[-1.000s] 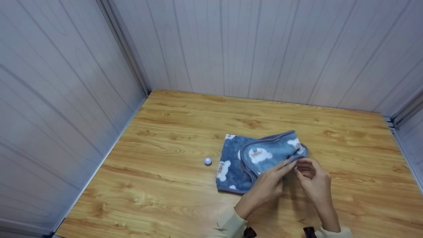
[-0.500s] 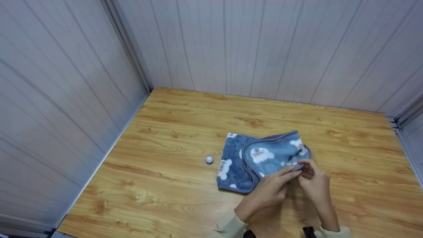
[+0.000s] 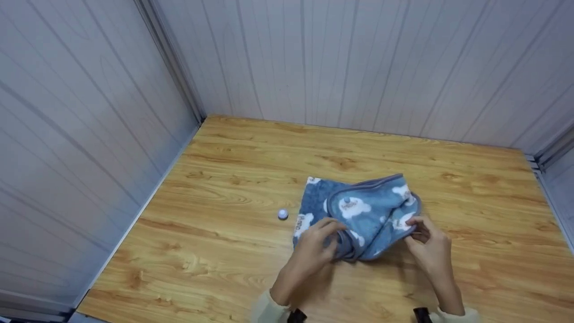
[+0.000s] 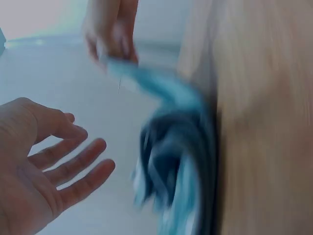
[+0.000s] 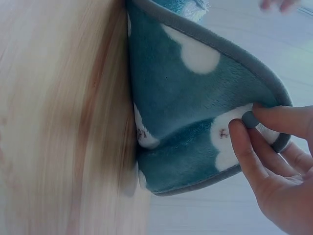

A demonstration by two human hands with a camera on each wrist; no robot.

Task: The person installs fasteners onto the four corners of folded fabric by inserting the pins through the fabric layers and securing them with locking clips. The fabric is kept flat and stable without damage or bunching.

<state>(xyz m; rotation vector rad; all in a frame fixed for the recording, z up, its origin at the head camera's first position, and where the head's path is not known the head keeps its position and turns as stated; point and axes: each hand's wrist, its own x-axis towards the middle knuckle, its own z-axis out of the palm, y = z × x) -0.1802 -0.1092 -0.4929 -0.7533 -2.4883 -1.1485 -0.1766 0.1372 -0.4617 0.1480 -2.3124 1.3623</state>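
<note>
A blue plush cloth (image 3: 376, 215) with white cloud-like patches and grey piping lies folded on the table. My right hand (image 3: 432, 251) pinches its right front corner, lifted off the table. In the right wrist view, a small round grey-blue snap button (image 5: 250, 119) shows between thumb and finger at that corner. My left hand (image 3: 309, 249) is over the cloth's left front part. Seen from the left wrist, its fingers are spread and loosely bent, apart from the blurred cloth (image 4: 181, 147), with nothing between them. Another snap (image 3: 346, 200) sits on the upper flap.
Left of the cloth, a small round pale lavender thing (image 3: 282, 214) rests on the wooden table (image 3: 215, 251). Pale panelled walls rise behind the table (image 3: 323, 67) and along its left side (image 3: 80, 148).
My left hand has let go of the right front corner and moved left. The front of the cloth has spread toward me. My right hand stays at the corner, still pinching.
</note>
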